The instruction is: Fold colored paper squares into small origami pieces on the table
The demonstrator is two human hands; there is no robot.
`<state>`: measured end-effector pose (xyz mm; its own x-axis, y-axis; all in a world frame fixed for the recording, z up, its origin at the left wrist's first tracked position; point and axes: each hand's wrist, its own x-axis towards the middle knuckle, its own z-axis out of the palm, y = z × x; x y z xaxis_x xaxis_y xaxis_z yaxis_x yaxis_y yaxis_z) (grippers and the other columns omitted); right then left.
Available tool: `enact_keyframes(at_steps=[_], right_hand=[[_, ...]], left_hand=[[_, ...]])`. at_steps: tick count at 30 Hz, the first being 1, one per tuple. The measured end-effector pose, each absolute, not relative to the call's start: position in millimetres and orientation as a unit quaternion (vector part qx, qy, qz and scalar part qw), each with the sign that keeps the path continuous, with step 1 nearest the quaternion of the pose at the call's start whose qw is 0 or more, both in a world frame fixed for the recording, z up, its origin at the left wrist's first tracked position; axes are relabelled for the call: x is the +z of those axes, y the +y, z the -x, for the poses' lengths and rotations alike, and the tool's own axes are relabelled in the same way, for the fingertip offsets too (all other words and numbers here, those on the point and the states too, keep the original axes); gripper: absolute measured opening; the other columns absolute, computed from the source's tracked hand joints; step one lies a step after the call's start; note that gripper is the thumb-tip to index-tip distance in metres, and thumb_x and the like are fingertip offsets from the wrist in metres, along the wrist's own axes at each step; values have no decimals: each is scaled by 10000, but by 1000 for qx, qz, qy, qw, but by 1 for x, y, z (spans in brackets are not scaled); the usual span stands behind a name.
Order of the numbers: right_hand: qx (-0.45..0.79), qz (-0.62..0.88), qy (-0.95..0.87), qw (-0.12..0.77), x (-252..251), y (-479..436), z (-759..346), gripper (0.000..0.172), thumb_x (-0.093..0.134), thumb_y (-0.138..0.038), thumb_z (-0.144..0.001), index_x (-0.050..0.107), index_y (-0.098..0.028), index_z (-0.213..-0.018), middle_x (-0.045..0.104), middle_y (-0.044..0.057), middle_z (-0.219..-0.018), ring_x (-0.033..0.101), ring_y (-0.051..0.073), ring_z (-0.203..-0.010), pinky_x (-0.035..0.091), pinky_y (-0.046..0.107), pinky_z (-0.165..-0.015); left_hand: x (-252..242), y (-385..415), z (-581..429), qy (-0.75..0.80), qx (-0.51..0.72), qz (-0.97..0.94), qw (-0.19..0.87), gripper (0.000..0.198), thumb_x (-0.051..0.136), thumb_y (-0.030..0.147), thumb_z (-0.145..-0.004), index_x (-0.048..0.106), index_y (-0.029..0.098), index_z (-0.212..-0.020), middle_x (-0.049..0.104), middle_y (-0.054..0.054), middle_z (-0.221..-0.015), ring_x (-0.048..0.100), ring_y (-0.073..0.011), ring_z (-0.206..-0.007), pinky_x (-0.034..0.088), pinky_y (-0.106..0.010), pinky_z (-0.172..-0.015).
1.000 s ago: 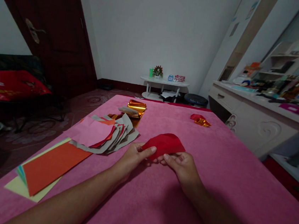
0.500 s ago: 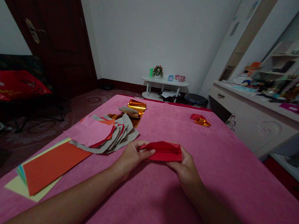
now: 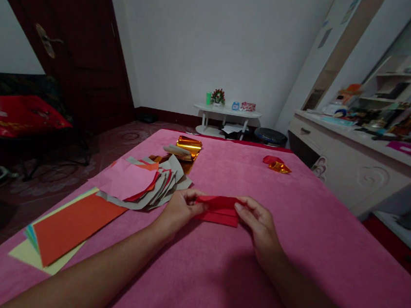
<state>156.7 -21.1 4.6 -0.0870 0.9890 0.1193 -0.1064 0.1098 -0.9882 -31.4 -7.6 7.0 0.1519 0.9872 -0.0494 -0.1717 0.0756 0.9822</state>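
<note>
A creased piece of red paper (image 3: 221, 211) is held between my two hands, over the middle of the pink-covered surface (image 3: 192, 275). My left hand (image 3: 185, 207) pinches its left end, thumb on the near face and fingers behind. At the right end, my right hand (image 3: 256, 219) grips the paper with the thumb on top. A fold line runs across the paper's width, with a flap along the upper part. The fingers behind the paper are partly hidden.
Left of my hands lies a pile of pink, grey and red paper pieces (image 3: 132, 180), beside orange sheets (image 3: 76, 228). Gold foil (image 3: 189, 146) rests behind the pile. Red and gold crumpled pieces (image 3: 277, 165) lie at the far right. A white dresser (image 3: 351, 164) stands along the right side.
My right thumb has come from beneath the paper onto its front face. The paper now looks flatter, with a straighter upper edge and a clearer crosswise fold.
</note>
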Motion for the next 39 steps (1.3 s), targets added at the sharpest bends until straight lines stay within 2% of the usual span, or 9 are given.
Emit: enact_keyframes(at_steps=[3, 9, 13, 17, 21, 25, 28, 34, 39], right_hand=[[510, 436, -516, 532, 2, -19, -155, 273, 718, -413, -692, 669, -155, -768, 688, 42, -754, 622, 188, -709, 478, 305, -686], [551, 463, -508, 472, 6, -28, -145, 300, 747, -421, -643, 642, -141, -653, 640, 30, -547, 561, 131, -472, 436, 242, -464], [591, 469, -450, 478, 8, -36, -136, 305, 783, -391, -608, 652, -150, -743, 672, 31, -633, 597, 132, -502, 501, 253, -510], [581, 470, -422, 513, 5, -37, -136, 371, 795, -375, -604, 657, -156, -871, 701, 56, -783, 639, 166, -601, 549, 316, -619], [577, 428, -462, 520, 12, -29, -146, 357, 784, -389, -617, 647, -172, -865, 704, 75, -868, 660, 221, -777, 528, 352, -730], [520, 453, -496, 528, 24, -20, -157, 378, 787, -391, -610, 624, -172, -872, 675, 50, -808, 639, 190, -759, 499, 305, -685], [521, 469, -518, 491, 26, -16, -160, 414, 800, -375, -582, 617, -172, -893, 660, 25, -757, 619, 159, -669, 484, 281, -616], [501, 483, -534, 480, 17, -13, -162, 291, 802, -330, -552, 643, -158, -724, 651, 18, -672, 586, 137, -610, 470, 268, -595], [502, 483, -524, 489, 17, -14, -161, 251, 785, -330, -571, 655, -165, -709, 654, 17, -668, 576, 136, -601, 461, 260, -575]], left_hand=[[6, -7, 32, 408, 509, -472, 593, 213, 758, 245, -654, 691, 103, -798, 694, -51, -747, 607, -121, -636, 442, -219, -622], [8, -7, 32, 327, 579, -387, 638, 324, 758, 283, -684, 653, 128, -948, 707, -71, -861, 648, -149, -720, 497, -276, -726], [11, -15, 25, 315, 561, -381, 665, 318, 755, 282, -689, 652, 111, -937, 709, -101, -898, 662, -179, -760, 505, -306, -761], [14, -22, 19, 330, 538, -421, 651, 393, 774, 233, -663, 642, 122, -1017, 696, -111, -1010, 655, -186, -832, 500, -305, -796], [16, -19, 22, 385, 497, -448, 636, 344, 771, 261, -660, 663, 97, -942, 710, -105, -890, 646, -175, -734, 498, -289, -715], [13, -16, 29, 403, 425, -483, 652, 316, 763, 326, -665, 682, 89, -857, 705, -94, -808, 627, -162, -645, 467, -260, -625], [10, -17, 30, 380, 389, -510, 666, 343, 766, 358, -663, 687, 100, -874, 702, -85, -811, 619, -151, -634, 440, -235, -597], [17, -20, 28, 346, 418, -451, 708, 449, 594, 517, -793, 685, 101, -934, 702, -117, -821, 639, -176, -670, 465, -274, -650], [20, -19, 32, 352, 446, -456, 685, 385, 806, 321, -616, 668, 127, -918, 701, -79, -859, 635, -163, -706, 478, -269, -693]])
